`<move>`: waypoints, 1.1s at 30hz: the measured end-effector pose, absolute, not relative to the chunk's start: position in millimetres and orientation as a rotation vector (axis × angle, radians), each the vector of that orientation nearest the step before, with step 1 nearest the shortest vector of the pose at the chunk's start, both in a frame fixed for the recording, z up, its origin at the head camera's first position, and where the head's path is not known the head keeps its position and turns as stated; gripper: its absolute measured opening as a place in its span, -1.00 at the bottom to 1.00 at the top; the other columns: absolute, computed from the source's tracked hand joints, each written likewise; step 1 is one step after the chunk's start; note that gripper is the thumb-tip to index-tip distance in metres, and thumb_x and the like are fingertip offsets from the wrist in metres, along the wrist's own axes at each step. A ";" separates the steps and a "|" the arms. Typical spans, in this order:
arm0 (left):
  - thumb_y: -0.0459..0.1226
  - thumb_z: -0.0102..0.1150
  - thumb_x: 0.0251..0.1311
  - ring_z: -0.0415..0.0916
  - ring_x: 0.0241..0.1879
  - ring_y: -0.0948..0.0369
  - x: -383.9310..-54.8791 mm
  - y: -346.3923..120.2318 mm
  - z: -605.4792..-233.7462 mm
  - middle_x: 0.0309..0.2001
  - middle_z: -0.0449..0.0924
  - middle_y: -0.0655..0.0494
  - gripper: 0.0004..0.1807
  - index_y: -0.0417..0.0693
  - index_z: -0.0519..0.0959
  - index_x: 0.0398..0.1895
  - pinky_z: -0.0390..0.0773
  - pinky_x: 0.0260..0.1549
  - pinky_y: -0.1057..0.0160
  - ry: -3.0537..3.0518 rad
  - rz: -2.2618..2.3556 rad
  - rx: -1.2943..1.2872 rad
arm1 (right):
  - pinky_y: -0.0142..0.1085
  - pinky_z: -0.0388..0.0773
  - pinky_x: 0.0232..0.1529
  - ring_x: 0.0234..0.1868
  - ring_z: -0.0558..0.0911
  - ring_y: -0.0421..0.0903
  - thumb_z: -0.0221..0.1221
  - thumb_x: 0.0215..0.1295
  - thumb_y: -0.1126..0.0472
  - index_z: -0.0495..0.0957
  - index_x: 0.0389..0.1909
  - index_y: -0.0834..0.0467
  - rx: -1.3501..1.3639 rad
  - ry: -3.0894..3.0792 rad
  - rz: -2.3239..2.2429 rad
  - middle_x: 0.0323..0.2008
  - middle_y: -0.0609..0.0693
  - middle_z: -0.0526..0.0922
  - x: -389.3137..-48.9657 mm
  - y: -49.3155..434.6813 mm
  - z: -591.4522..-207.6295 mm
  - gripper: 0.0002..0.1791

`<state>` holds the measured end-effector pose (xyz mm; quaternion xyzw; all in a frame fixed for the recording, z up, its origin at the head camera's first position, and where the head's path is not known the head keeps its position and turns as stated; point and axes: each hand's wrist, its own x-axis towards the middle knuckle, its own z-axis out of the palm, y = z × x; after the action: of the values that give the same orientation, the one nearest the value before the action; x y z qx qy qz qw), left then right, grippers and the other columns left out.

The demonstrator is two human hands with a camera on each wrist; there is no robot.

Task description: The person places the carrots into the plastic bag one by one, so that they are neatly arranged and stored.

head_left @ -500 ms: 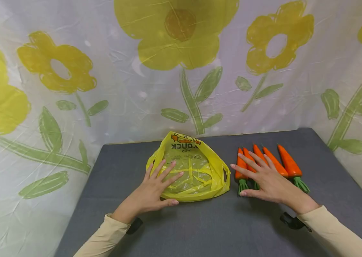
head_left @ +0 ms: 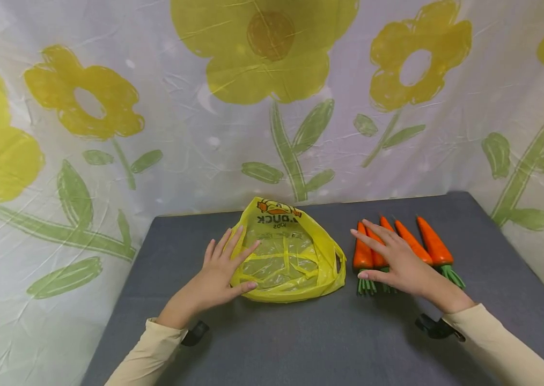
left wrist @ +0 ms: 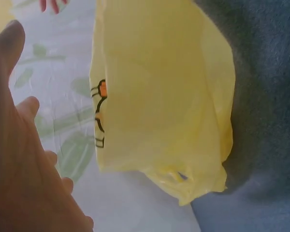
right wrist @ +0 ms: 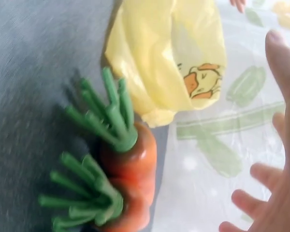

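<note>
A yellow plastic bag (head_left: pixel 327 257) with a duck print sits on the grey table, its mouth spread wide. My left hand (head_left: pixel 216 279), fingers straight and spread, is over the bag's left edge and holds nothing. In the left wrist view that hand (left wrist: pixel 29 159) stays apart from the bag (left wrist: pixel 164 92). To the bag's right, several orange carrots (head_left: pixel 432 241) with green tops lie side by side. Above the left ones hovers my right hand (head_left: pixel 404 265), its fingers extended and grasping nothing; it partly hides them. The right wrist view shows two carrots (right wrist: pixel 135 154) close up, below that hand (right wrist: pixel 280 159).
Behind the table (head_left: pixel 296 343) hangs a pale cloth (head_left: pixel 180 161) printed with yellow flowers and green leaves. A black wrist device (head_left: pixel 196 333) shows under the left sleeve, another device (head_left: pixel 438 327) under the right one.
My left hand has shifted left, uncovering more of the bag. The right hand has moved slightly, with its fingers nearer together. Bag and carrots lie as before.
</note>
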<state>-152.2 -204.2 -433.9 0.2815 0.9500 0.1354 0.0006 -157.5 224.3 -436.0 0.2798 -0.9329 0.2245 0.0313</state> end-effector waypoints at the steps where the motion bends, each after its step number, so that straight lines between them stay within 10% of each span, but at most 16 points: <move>1: 0.28 0.09 0.24 -0.46 0.60 -0.13 -153.3 -206.2 -433.6 0.63 -0.51 0.04 -0.07 0.46 -0.11 0.59 -0.29 0.38 -0.46 2.983 0.451 0.857 | 0.42 0.12 0.30 0.51 0.10 0.36 0.34 0.17 -0.19 0.04 0.56 -0.22 0.832 -2.877 0.735 0.57 0.16 0.01 -157.9 223.6 -435.8 -0.01; 15: 0.09 0.05 0.40 -0.40 0.58 -0.22 -165.4 -217.5 -444.7 0.62 -0.36 -0.10 -0.15 0.23 -0.11 0.61 -0.26 0.33 -0.52 2.841 0.834 0.607 | 0.15 0.56 0.09 0.30 0.46 0.31 0.15 0.38 -0.19 0.01 0.58 -0.01 0.328 -2.927 1.294 0.43 0.32 0.30 -171.2 217.5 -437.0 -0.13; 33: 0.05 0.09 0.39 -0.40 0.58 -0.23 -166.7 -220.3 -455.0 0.61 -0.24 -0.19 -0.10 0.14 -0.16 0.62 -0.26 0.36 -0.48 2.706 0.898 0.513 | 0.00 0.59 0.06 0.13 0.63 0.15 0.09 0.37 -0.30 -0.04 0.58 0.13 0.043 -3.113 1.444 0.38 0.35 0.35 -180.8 211.3 -438.8 -0.03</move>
<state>-166.7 -220.3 -455.0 0.1759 0.9271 0.3076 0.1223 -180.8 211.3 -438.8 0.0123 -0.8975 0.4164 -0.1447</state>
